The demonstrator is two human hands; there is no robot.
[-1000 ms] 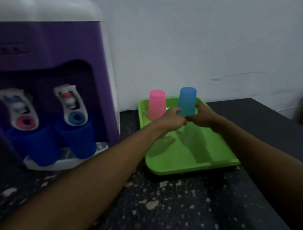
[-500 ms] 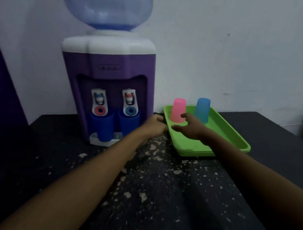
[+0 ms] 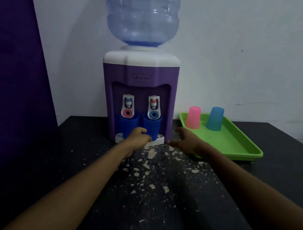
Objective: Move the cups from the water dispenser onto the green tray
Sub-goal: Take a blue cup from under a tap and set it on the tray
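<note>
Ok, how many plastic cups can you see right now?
4. An upside-down pink plastic cup and light blue plastic cup stand on the green tray; two dark blue plastic cups sit under the dispenser taps. None seem hidden.

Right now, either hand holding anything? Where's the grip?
Left hand is curled at the base of the dark blue cups; a closed grip can't be confirmed. Right hand is open, empty.

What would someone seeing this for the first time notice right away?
A purple water dispenser with a big clear bottle on top stands against the wall, two dark blue cups under its taps. The left hand is at those cups, the right hand open beside it. To the right, a green tray holds an upturned pink cup and light blue cup.
</note>
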